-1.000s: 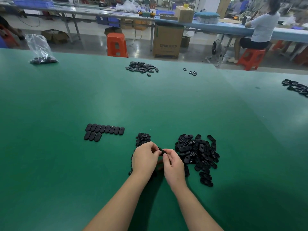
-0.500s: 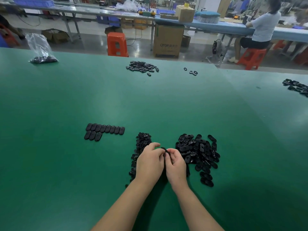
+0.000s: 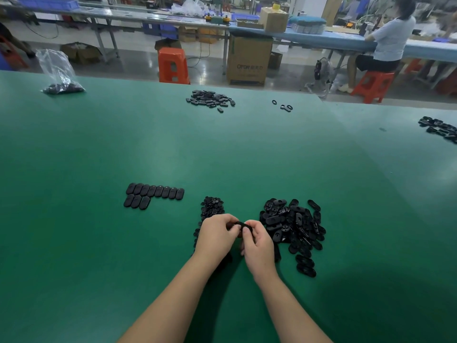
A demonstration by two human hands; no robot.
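My left hand (image 3: 217, 237) and my right hand (image 3: 257, 243) meet over the green table (image 3: 99, 243), and both pinch one small black oval plastic part (image 3: 243, 225) between their fingertips. To the right lies a heap of black oval shells (image 3: 294, 224). A smaller heap of little black round pieces (image 3: 212, 206) sits just beyond my left hand, partly hidden by it. Further left, finished black ovals (image 3: 153, 195) lie in two neat rows.
Far across the table lie another pile of black parts (image 3: 210, 100), a few loose rings (image 3: 284, 106) and a plastic bag of parts (image 3: 60, 75). More black parts (image 3: 440, 128) lie at the right edge. Beyond the table stand orange stools, cardboard boxes and a seated person.
Both hands stayed together on the black part. Their fingers shifted around it, and the part now shows more plainly between the fingertips.
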